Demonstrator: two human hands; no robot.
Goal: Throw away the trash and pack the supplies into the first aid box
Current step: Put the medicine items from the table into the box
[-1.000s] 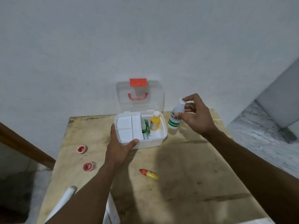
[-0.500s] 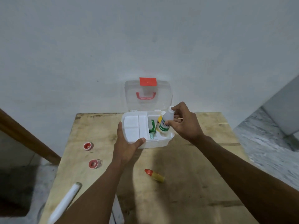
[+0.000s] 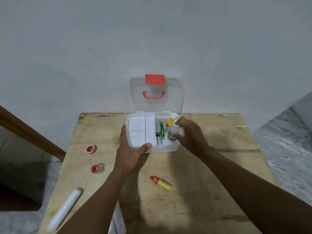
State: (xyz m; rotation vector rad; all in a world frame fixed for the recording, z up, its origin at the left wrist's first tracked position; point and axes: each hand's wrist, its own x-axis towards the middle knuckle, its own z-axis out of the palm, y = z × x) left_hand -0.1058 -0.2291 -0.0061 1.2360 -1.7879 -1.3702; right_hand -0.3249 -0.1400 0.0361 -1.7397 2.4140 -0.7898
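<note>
The white first aid box (image 3: 166, 148) stands open at the back of the wooden table (image 3: 202, 183), its clear lid (image 3: 173, 102) with a red handle leaning on the wall. My left hand (image 3: 130, 150) grips the box's front left corner. My right hand (image 3: 189, 134) holds a white bottle with a green label (image 3: 172, 133) inside the box's right compartment, beside a yellow bottle (image 3: 170, 121) and a green packet (image 3: 160, 130). A small yellow bottle with a red cap (image 3: 161, 182) lies on the table in front.
Two red tape rolls (image 3: 91, 149) (image 3: 97, 168) sit on the table's left side. A white tube (image 3: 65, 209) lies along the front left edge. The wall is right behind the box. Floor drops off to both sides of the table.
My right hand carried the white bottle from the right of the box down into its right compartment. My left hand stayed on the box's corner.
</note>
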